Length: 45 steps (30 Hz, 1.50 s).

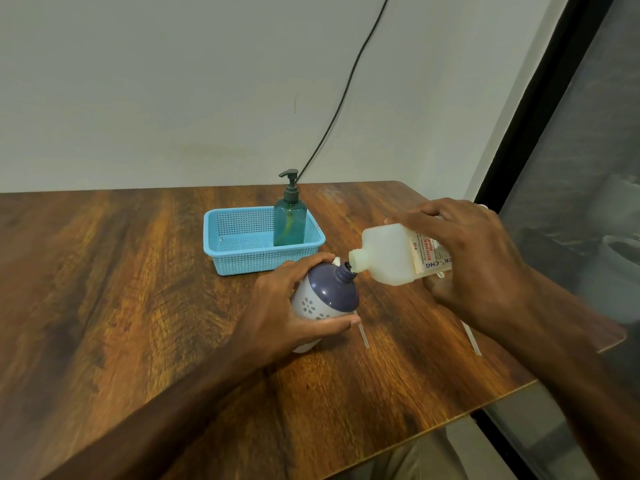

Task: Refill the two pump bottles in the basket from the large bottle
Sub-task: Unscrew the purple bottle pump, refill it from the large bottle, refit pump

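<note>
Left hand [277,306] clamped around round purple-and-white pump bottle [323,299], pump off, tilted on wooden table [138,289] just in front of blue basket [242,258]; right hand [474,258] grips tipped large bottle [388,254], its mouth at open neck; teal pump bottle [290,220] upright in basket.

A dark-grained brown wooden table [145,271] with a rounded far corner stands against a plain off-white wall [173,81]. A thin black cable [349,81] runs down the wall to behind the table. On the right, a black-framed window [530,109] shows a dim grey view.
</note>
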{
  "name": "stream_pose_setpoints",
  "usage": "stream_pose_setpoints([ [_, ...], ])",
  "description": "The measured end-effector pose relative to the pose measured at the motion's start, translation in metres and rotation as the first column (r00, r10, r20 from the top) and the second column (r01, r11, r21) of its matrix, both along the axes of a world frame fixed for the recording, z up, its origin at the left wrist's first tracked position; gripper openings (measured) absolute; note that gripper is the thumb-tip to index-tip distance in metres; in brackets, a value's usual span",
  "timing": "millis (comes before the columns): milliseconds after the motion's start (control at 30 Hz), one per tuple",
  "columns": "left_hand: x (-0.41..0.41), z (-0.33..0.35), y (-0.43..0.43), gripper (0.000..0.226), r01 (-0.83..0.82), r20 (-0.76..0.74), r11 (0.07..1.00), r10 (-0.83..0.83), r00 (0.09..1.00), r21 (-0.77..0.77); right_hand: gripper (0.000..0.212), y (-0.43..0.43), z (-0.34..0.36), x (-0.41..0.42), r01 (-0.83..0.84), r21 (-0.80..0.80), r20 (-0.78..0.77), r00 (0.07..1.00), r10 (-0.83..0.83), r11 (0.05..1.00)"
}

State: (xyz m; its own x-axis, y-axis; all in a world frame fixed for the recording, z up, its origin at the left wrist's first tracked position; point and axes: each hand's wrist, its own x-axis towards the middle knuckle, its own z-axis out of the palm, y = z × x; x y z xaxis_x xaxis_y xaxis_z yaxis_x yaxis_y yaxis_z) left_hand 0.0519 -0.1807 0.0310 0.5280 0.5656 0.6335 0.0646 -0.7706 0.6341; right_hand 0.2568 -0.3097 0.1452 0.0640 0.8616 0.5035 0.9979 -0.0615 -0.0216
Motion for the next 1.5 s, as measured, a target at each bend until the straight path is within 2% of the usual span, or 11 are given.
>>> stream_pose_setpoints([
  [967,0.0,0.0,0.0,0.081,0.004,-0.006,1.0,-0.004,1.0,-0.018,0.081,0.002,0.004,-0.002,-0.014,0.04,0.092,0.996,0.01,0.999],
  [1500,0.0,0.004,-0.002,0.081,0.004,-0.012,1.0,-0.004,1.0,-0.012,0.08,0.0,0.014,-0.007,0.018,-0.044,0.077,0.997,-0.015,0.999],
])
